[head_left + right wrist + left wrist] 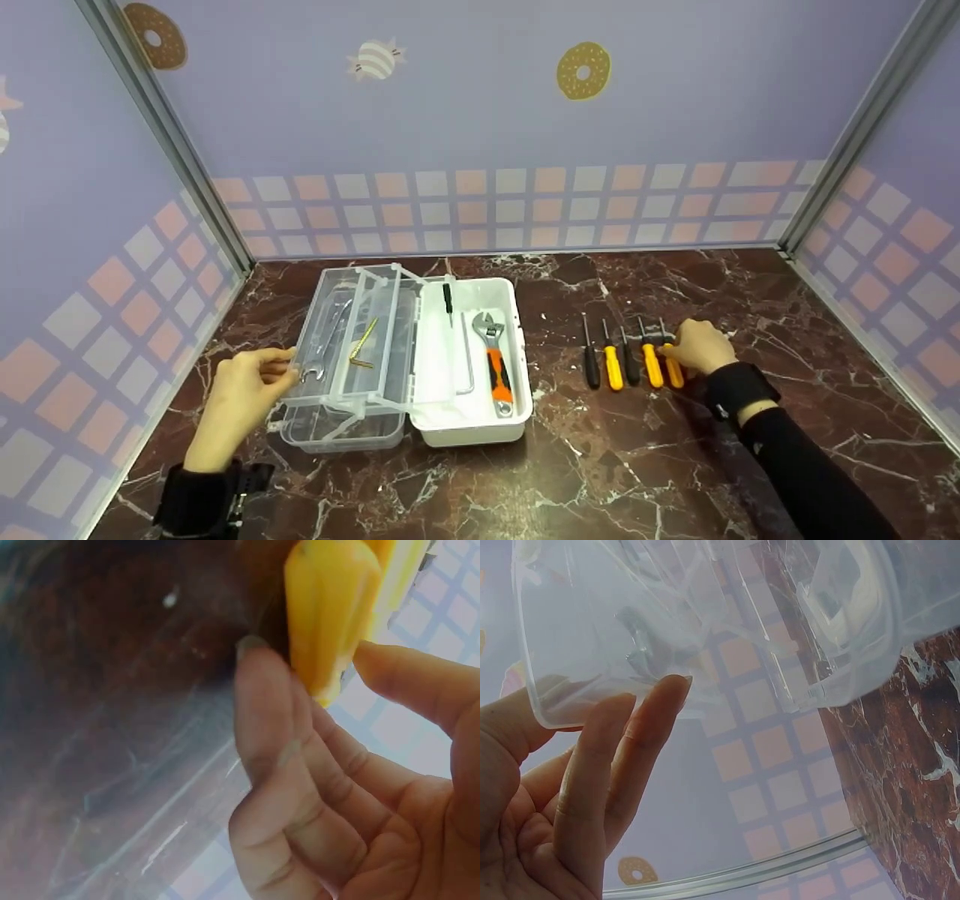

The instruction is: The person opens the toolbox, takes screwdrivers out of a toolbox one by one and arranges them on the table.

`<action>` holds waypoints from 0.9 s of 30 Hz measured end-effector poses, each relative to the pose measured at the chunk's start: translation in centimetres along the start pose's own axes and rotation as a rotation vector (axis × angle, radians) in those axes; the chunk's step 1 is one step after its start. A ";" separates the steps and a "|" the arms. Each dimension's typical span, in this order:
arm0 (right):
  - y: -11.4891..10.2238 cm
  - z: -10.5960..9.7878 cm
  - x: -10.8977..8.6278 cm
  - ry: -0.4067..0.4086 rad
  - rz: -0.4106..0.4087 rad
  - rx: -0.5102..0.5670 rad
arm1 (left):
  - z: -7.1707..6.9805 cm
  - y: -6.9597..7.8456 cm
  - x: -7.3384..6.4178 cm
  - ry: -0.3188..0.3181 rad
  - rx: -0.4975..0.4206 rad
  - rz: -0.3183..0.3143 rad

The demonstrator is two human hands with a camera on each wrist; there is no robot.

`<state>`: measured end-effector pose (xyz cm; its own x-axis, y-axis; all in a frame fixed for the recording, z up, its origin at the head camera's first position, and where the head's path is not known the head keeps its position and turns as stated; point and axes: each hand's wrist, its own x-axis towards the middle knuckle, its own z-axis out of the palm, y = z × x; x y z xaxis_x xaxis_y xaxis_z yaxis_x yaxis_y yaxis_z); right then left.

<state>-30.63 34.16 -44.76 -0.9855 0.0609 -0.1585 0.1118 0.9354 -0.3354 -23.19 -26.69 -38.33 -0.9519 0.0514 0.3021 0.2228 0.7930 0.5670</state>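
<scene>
My left hand (244,390) pinches the left edge of a clear plastic tray (562,701), part of an opened toolbox. Inside the tray lie a wrench (313,373) and a gold-coloured hex key (361,364). The toolbox's white base (436,420) holds an adjustable wrench (496,367) with an orange and black handle, a silver hex key (469,360) and a small black screwdriver (448,298). Over on the right, my right hand (703,346) pinches the yellow handle of a screwdriver (330,607) between thumb and fingers. It is the rightmost in a row.
Left of that one lie several screwdrivers side by side, among them a yellow one (613,367) and a black one (592,367). Everything stands on a dark red marbled table (570,487). Patterned panels (480,127) close off the back and both sides.
</scene>
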 end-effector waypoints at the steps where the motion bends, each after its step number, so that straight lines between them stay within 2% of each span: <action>1: -0.1 -0.2 -0.1 -0.003 0.008 -0.008 | 0.0 0.0 0.0 -0.001 -0.001 -0.002; 12: -1.0 -2.2 -0.4 0.029 -0.006 -0.100 | 0.0 0.0 0.0 -0.018 -0.007 -0.024; 19: -2.0 -2.8 -0.6 0.093 -0.098 -0.111 | 0.0 0.0 0.0 -0.009 0.003 -0.014; 27: -3.4 -1.6 -1.1 0.127 -0.211 -0.132 | 0.0 0.1 -0.1 0.005 -0.001 0.005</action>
<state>-30.09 31.53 -41.92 -0.9943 -0.1046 0.0227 -0.1070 0.9688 -0.2234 -23.10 -26.60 -38.35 -0.9496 0.0524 0.3089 0.2279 0.7923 0.5660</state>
